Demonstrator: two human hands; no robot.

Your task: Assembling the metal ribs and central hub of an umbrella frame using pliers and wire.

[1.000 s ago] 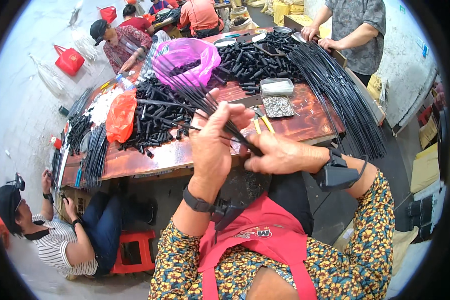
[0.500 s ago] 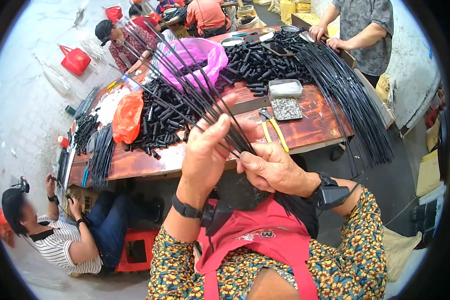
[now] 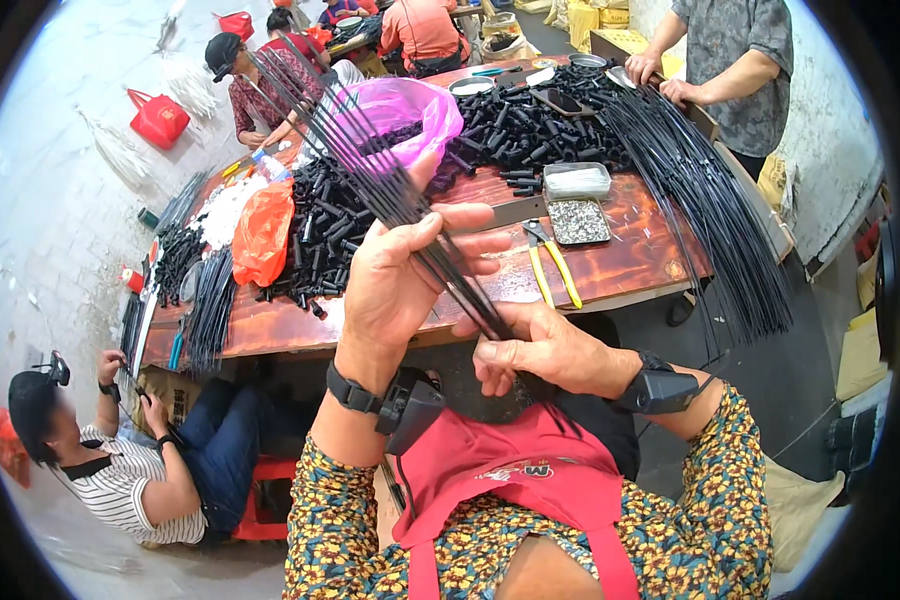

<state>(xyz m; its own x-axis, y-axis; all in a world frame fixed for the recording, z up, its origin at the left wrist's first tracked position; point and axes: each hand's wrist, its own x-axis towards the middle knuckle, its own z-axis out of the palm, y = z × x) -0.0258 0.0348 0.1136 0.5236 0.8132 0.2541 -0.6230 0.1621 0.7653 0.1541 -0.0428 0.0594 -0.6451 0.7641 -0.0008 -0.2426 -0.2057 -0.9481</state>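
Black rods [image 3: 392, 195] slant across the loosely open left fingers [image 3: 467, 216], pinched lower down by the right fingers [image 3: 507, 353].

On the red apron [image 3: 515, 500], a small emblem [image 3: 538, 470] in white and dark colours is printed, and some pale lettering [image 3: 500, 471] is placed at its left side. On the brown carton [image 3: 170, 390] below the counter [image 3: 615, 278], dark printed characters are shown; they are partly covered by a person.
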